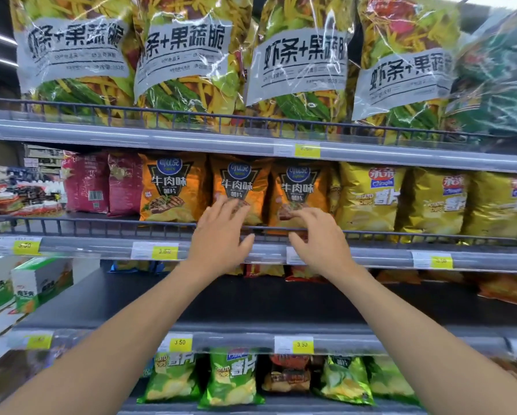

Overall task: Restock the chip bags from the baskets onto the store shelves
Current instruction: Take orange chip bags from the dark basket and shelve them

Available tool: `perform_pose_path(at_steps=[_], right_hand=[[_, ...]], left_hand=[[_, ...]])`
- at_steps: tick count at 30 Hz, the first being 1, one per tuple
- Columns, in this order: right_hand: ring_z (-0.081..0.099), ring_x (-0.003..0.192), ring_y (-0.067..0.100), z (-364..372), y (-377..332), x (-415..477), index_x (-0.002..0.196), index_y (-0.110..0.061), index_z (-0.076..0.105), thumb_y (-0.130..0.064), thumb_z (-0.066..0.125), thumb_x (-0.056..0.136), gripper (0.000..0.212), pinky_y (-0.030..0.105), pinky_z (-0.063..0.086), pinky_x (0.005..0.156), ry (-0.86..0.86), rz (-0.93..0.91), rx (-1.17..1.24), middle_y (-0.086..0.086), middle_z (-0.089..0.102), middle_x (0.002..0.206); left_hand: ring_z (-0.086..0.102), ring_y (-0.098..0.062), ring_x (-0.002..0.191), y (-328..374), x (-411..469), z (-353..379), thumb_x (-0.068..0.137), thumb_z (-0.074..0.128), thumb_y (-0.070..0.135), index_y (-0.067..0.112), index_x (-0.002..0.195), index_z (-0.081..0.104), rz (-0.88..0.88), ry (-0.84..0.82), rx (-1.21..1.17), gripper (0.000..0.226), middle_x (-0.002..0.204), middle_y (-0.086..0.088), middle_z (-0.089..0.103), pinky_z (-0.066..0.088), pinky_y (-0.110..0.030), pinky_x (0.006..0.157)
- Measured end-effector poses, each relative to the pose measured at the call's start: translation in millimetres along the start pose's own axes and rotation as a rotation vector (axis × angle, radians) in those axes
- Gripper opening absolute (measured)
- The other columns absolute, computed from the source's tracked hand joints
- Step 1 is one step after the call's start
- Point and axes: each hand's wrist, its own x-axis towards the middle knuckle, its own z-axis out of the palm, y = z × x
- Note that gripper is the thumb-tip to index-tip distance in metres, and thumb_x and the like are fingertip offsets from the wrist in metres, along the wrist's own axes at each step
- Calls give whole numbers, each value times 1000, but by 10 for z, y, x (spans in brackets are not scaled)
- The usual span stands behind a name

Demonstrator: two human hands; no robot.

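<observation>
Both arms reach up to the middle shelf. The left hand lies spread and relaxed against the middle orange chip bag. At its three o'clock, the right hand bends its fingers at the foot of the next orange bag; whether it grips I cannot tell. Yellow bags stand further toward three o'clock.

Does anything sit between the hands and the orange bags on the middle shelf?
Only the wire rail, low in front of the orange bags. The left hand and right hand reach over it; nothing else intervenes.
</observation>
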Motion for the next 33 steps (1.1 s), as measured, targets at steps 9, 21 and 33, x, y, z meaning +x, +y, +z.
perform_pose_path(at_steps=[9,21,33], right_hand=[[28,152,29,-566,1440,-1852,156,-27,40,-55,54,90,73,51,27,121,-139,165,-320,4,30,166],[38,149,31,-1868,2764,-5116,155,-35,41,-69,47,85,78,71,28,113,-429,764,-530,4,36,164],[29,153,27,-2829,3274,-7039,156,-32,39,-69,41,76,88,64,18,119,-384,1272,-597,2,30,166]], left_hand=[[16,-34,160,1664,-830,750,99,46,63,27,161,37,253,-74,-21,72,169,-7,30,24,-56,127],[33,-33,154,4557,-2360,1615,91,31,70,25,150,55,637,-439,-213,79,160,-8,47,39,-60,117],[46,-35,146,6737,-3158,2148,83,48,66,23,149,57,909,-610,-430,79,155,-10,53,33,-55,117]])
